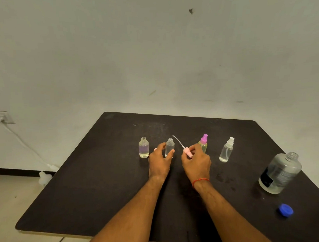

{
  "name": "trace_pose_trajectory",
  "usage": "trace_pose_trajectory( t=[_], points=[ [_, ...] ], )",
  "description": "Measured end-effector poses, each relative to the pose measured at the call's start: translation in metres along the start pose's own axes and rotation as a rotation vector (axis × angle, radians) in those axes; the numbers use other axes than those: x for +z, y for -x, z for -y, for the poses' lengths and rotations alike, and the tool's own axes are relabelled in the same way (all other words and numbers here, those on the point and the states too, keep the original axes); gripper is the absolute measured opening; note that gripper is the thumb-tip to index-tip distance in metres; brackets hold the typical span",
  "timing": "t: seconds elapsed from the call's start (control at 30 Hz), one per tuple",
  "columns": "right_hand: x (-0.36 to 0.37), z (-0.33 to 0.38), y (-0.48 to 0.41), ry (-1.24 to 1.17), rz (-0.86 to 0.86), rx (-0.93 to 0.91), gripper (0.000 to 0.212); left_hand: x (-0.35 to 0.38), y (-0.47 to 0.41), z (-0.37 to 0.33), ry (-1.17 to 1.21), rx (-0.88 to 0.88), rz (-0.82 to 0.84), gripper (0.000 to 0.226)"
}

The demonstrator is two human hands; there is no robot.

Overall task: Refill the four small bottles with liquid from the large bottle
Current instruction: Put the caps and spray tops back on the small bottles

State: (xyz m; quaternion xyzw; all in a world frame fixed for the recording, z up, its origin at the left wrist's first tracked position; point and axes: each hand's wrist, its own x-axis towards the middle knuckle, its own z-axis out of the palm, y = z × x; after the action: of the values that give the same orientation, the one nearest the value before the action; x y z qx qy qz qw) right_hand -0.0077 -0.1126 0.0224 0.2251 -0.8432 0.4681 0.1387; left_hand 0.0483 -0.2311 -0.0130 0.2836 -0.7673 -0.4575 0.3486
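Note:
Four small bottles stand in a row on the dark table [102,178]. The leftmost small bottle [143,147] is uncapped with liquid in it. My left hand [159,162] grips the second small bottle [169,147], also uncapped. My right hand [196,160] pinches a pale pink spray cap [187,152] whose thin dip tube points up and left. Behind that hand stands a bottle with a magenta sprayer [203,141]. A clear bottle with a white sprayer [226,150] is further right. The large clear bottle [279,173] stands open at the right, its blue cap [286,210] lying nearer me.
A small pink piece [155,149] peeks out behind my left hand. The table's back edge meets a pale wall. A wall socket [1,117] with a white cable and a white object [44,178] on the floor lie to the left.

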Motion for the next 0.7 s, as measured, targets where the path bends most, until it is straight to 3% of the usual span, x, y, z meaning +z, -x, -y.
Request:
trace_pose_trajectory(
  t=[0.2,0.7],
  points=[
    [-0.041,0.018,-0.024,-0.225,-0.081,-0.126,0.012,0.000,0.003,-0.001,0.009,0.032,0.030,0.029],
    [-0.057,0.025,-0.042,0.036,0.097,-0.356,0.014,-0.001,0.008,-0.003,0.035,0.101,0.059,0.031]
  ],
)
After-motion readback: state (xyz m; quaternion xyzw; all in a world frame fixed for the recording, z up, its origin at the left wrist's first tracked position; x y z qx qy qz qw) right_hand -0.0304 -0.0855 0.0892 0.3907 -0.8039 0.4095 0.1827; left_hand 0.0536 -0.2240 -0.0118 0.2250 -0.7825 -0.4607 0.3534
